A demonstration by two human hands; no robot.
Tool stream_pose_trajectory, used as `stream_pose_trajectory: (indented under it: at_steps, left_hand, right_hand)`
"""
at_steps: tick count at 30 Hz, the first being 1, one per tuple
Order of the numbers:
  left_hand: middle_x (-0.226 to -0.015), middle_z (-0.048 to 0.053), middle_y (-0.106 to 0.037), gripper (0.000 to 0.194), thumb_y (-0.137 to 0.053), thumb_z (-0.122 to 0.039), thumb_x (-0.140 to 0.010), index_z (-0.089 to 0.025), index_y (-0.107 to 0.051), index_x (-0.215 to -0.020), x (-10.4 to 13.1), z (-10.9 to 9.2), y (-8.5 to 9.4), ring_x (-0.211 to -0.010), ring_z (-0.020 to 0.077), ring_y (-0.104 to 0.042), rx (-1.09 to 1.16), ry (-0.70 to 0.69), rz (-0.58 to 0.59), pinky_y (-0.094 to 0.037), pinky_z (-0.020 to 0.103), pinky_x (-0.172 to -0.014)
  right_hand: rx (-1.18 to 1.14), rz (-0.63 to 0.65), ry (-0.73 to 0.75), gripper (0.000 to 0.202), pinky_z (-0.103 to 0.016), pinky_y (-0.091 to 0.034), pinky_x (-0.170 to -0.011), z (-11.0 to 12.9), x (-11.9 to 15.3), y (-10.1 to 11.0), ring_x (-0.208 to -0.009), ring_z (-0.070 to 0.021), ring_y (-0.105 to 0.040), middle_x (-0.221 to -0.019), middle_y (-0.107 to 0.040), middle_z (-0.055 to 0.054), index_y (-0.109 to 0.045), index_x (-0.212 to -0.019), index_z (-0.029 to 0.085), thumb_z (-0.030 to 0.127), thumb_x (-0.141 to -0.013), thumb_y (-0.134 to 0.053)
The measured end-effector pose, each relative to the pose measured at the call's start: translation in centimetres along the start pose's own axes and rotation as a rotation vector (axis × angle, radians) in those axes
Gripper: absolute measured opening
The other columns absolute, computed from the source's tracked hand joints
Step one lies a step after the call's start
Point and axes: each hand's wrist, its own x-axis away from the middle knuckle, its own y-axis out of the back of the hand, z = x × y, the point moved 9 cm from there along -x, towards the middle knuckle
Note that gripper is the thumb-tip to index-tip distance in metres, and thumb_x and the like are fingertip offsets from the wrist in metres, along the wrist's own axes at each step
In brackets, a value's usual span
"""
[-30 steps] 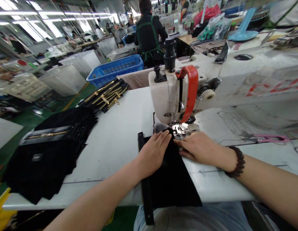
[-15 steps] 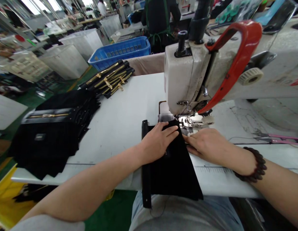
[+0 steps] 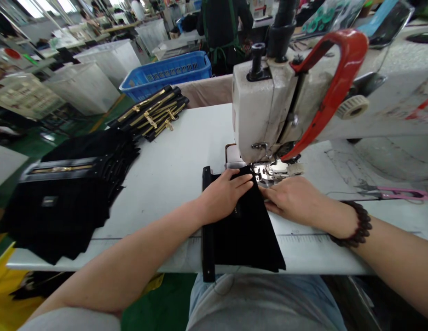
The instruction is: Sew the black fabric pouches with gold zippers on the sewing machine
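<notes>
A black fabric panel (image 3: pixel 246 241) lies on the white table, its far end at the presser foot (image 3: pixel 264 172) of a sewing machine (image 3: pixel 257 110). Along its left side runs a stiff black strip (image 3: pixel 208 248) with small metal studs. My left hand (image 3: pixel 226 193) rests flat on the panel's far part, fingers stretched toward the needle area. At the panel's right edge, close to the presser foot, my right hand (image 3: pixel 293 200) has its fingers bent together on the edge; its fingertips are partly hidden. The needle itself cannot be made out.
Left on the table lie a stack of black fabric pieces (image 3: pixel 72 197) and a pile of black zipper strips (image 3: pixel 155 112). Pink-handled snips (image 3: pixel 402 193) lie at right. A blue basket (image 3: pixel 165 71) stands beyond the table. A person (image 3: pixel 222 27) sits farther back.
The black panel and its strip have slid a little forward, toward the machine, with both hands moving along. The view has shifted slightly.
</notes>
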Motion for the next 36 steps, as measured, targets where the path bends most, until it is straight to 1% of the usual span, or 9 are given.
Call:
stream_pose_trajectory:
  at_steps: [7, 10, 13, 16, 19, 21, 24, 28, 36]
  left_hand:
    - [-0.127, 0.009, -0.053, 0.034, -0.039, -0.008, -0.085, -0.009, -0.055, -0.116, 0.5, 0.8, 1.1, -0.121, 0.0236, -0.044, 0.179, 0.085, -0.01, -0.033, 0.046, -0.106]
    - [-0.126, 0.011, -0.053, 0.034, -0.04, -0.026, -0.092, -0.009, -0.053, -0.118, 1.7, -1.8, 2.5, -0.12, 0.022, -0.046, 0.305, 0.117, 0.056, -0.03, 0.048, -0.108]
    - [-0.134, 0.019, -0.042, 0.071, -0.054, -0.054, -0.08, -0.004, -0.041, -0.128, 3.5, -6.0, 3.0, -0.125, 0.0306, -0.039, 0.315, 0.102, 0.125, -0.03, 0.053, -0.105]
    - [-0.136, 0.019, -0.04, 0.056, -0.054, -0.036, -0.085, -0.005, -0.04, -0.129, 5.1, -7.8, 3.0, -0.125, 0.0319, -0.038, 0.29, 0.153, 0.086, -0.032, 0.052, -0.103]
    - [-0.119, 0.013, -0.058, 0.031, -0.039, -0.02, -0.091, -0.01, -0.053, -0.117, 6.3, -6.3, 3.5, -0.11, 0.023, -0.054, 0.462, 0.29, -0.081, -0.043, 0.041, -0.097]
    - [-0.091, 0.007, -0.067, 0.029, -0.036, -0.024, -0.092, -0.011, -0.061, -0.098, 7.6, -3.5, 4.2, -0.082, 0.0171, -0.063, 0.577, 0.517, -0.231, -0.051, 0.029, -0.077]
    - [-0.065, 0.002, -0.061, 0.031, -0.038, -0.029, -0.092, -0.012, -0.06, -0.078, 9.3, -1.0, 5.4, -0.058, 0.013, -0.057, 0.575, 0.782, -0.394, -0.047, 0.022, -0.056]
    - [-0.095, 0.009, -0.065, 0.026, -0.039, -0.02, -0.09, -0.009, -0.059, -0.102, 7.5, -3.3, 6.4, -0.087, 0.0171, -0.061, 0.489, 0.566, -0.365, -0.05, 0.027, -0.079]
    - [-0.133, 0.015, -0.045, 0.044, -0.04, -0.004, -0.082, -0.008, -0.042, -0.126, 5.3, -7.4, 2.9, -0.124, 0.0259, -0.041, 0.137, 0.215, -0.011, -0.035, 0.049, -0.103]
  right_hand:
    - [0.079, -0.036, -0.02, 0.014, -0.029, -0.02, -0.049, 1.0, 0.6, 1.3, -0.056, -0.0188, -0.059, -0.063, -0.065, -0.003, -0.06, -0.093, 0.017, 0.026, -0.087, -0.05]
    - [0.083, -0.004, 0.016, 0.009, -0.029, -0.021, -0.048, 3.1, 2.1, 1.5, -0.052, -0.0163, -0.055, -0.06, -0.062, -0.002, -0.061, -0.08, 0.018, 0.012, -0.08, -0.055]
    - [-0.011, 0.03, 0.054, 0.01, -0.029, -0.024, -0.049, 5.6, 4.4, 1.0, -0.05, -0.015, -0.053, -0.059, -0.06, -0.002, -0.06, -0.069, 0.017, 0.007, -0.069, -0.061]
    - [-0.127, -0.03, 0.039, 0.009, -0.029, -0.029, -0.052, 7.3, 6.6, 0.7, -0.053, -0.0147, -0.052, -0.06, -0.059, -0.001, -0.06, -0.069, 0.017, 0.008, -0.071, -0.058]
    - [-0.194, -0.135, -0.007, 0.018, -0.029, -0.032, -0.054, 8.0, 8.1, 0.7, -0.056, -0.0154, -0.052, -0.067, -0.059, -0.001, -0.061, -0.098, 0.016, 0.017, -0.082, -0.052]
    - [-0.199, -0.217, -0.03, 0.03, -0.03, -0.035, -0.056, 8.2, 8.5, 1.0, -0.059, -0.017, -0.052, -0.07, -0.059, -0.002, -0.056, -0.113, 0.014, 0.026, -0.086, -0.051]
    - [-0.195, -0.335, -0.07, 0.03, -0.032, -0.038, -0.06, 8.3, 8.4, 1.6, -0.065, -0.0195, -0.05, -0.075, -0.057, -0.007, -0.06, -0.107, 0.011, 0.03, -0.086, -0.051]
    - [-0.226, -0.415, -0.082, 0.027, -0.036, -0.04, -0.068, 8.2, 8.2, 1.9, -0.081, -0.023, -0.049, -0.096, -0.057, -0.014, -0.061, -0.101, 0.01, 0.029, -0.085, -0.052]
    - [-0.284, -0.528, -0.003, 0.017, -0.035, -0.041, -0.066, 8.3, 9.0, 2.2, -0.082, -0.0218, -0.05, -0.085, -0.062, -0.011, -0.064, -0.088, 0.011, 0.017, -0.085, -0.049]
